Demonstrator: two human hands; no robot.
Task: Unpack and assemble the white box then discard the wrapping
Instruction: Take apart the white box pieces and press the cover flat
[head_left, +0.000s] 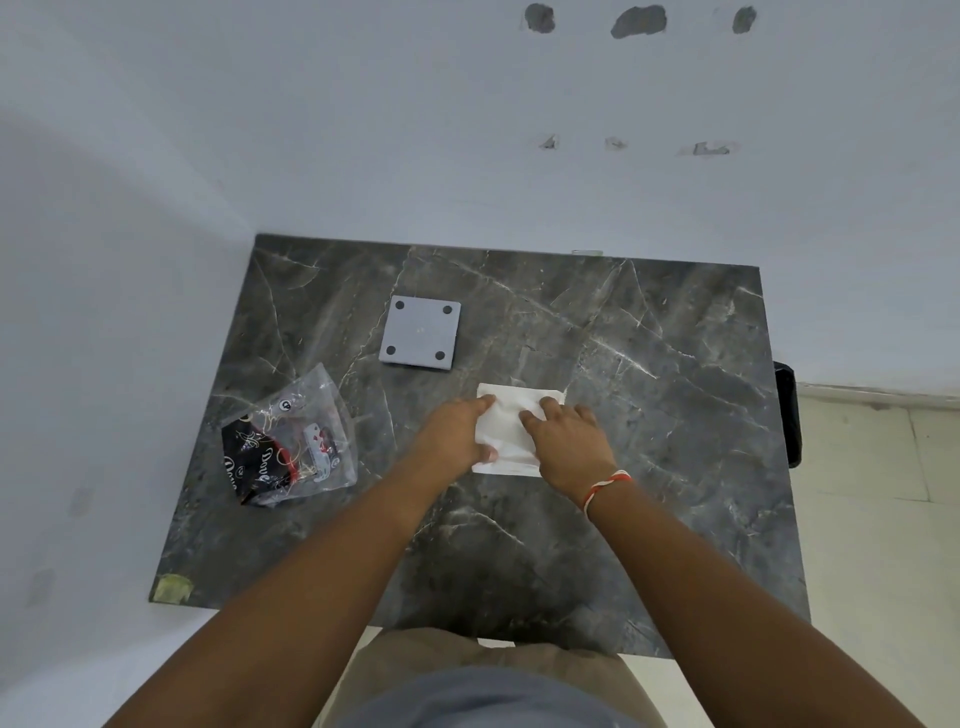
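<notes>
A flat white packet (511, 434), the folded box in its wrapping, lies in the middle of the dark marble table (649, 364). My left hand (454, 436) grips its left edge, thumb at the near corner and fingers over the far corner. My right hand (566, 447) presses down on its right half with fingers spread. A red and white thread is tied around the right wrist.
A grey square plate (420, 332) with four dark corner dots lies behind the packet to the left. A clear plastic bag (291, 441) holding dark printed items sits at the table's left. A black bin (788, 413) stands off the right edge. White walls close the back and left.
</notes>
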